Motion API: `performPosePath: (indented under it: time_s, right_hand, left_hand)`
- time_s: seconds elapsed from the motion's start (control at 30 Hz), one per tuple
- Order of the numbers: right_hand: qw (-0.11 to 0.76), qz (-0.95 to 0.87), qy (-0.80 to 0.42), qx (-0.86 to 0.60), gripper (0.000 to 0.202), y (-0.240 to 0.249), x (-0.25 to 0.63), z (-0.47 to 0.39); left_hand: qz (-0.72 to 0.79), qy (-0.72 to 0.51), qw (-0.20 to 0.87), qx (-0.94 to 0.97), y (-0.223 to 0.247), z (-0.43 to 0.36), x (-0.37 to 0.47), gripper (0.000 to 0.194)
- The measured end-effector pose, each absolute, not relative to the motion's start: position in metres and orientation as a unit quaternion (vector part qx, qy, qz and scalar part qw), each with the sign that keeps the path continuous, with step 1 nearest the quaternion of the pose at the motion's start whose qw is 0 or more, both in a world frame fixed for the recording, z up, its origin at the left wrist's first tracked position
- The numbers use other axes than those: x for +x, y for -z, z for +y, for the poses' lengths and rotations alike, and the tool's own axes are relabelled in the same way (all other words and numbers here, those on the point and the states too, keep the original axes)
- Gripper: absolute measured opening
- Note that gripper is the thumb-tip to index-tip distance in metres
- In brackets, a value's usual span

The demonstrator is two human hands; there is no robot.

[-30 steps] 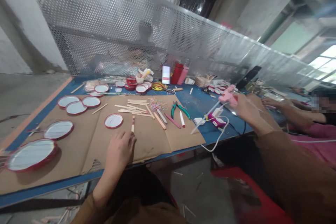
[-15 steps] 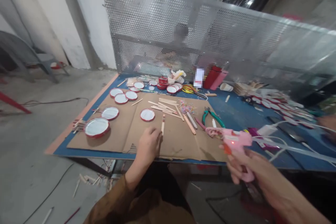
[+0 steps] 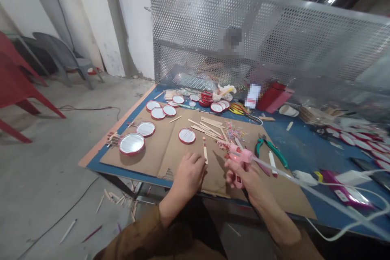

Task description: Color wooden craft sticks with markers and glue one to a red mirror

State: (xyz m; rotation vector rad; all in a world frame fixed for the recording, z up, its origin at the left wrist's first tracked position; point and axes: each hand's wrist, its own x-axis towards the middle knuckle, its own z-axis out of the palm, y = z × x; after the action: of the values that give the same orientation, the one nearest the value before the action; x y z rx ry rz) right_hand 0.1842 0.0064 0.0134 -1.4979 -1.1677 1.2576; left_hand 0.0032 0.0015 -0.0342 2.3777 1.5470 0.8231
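Observation:
My left hand (image 3: pixel 189 173) rests on the cardboard (image 3: pixel 158 152), fingers curled at the lower end of a flat wooden craft stick (image 3: pixel 205 148) with reddish bands near its top. In my right hand (image 3: pixel 248 176) is a pink hot glue gun (image 3: pixel 239 155), gripped by its handle, its nozzle pointing left toward the stick. A small red light glows on its body, and a long pale rod stretches from its rear. Just beyond the left hand lies a round red-rimmed lid (image 3: pixel 187 135), pale inside. Green-handled pliers (image 3: pixel 272 150) lie right of the gun.
Loose craft sticks (image 3: pixel 207 127) and coloured shreds (image 3: pixel 234 132) lie mid-cardboard. More red-rimmed lids (image 3: pixel 157 113) sit at left, one larger lid (image 3: pixel 131 144) with sticks attached. A white marker (image 3: pixel 272 164), cables and a purple box (image 3: pixel 347 191) are at right. Perforated metal sheeting (image 3: pixel 195 20) stands behind.
My right hand has brought the glue gun leftward over the cardboard, close to the banded stick. The left hand stays at the stick. The whole view has shifted, with more of the left side showing.

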Motion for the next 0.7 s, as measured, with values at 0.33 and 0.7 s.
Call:
performPosePath:
  time_s: [0.33,0.7]
  right_hand:
    - [0.357,-0.445,-0.509,-0.644,0.060,0.022,0.177,0.009]
    - [0.311,-0.561,-0.463,-0.612,0.054,0.028,0.181,0.013]
  left_hand:
    - [0.491,-0.221,0.070,0.840,0.036,0.002,0.008,0.011]
    - [0.485,-0.227,0.059,0.842,0.037,0.001,0.007,0.014]
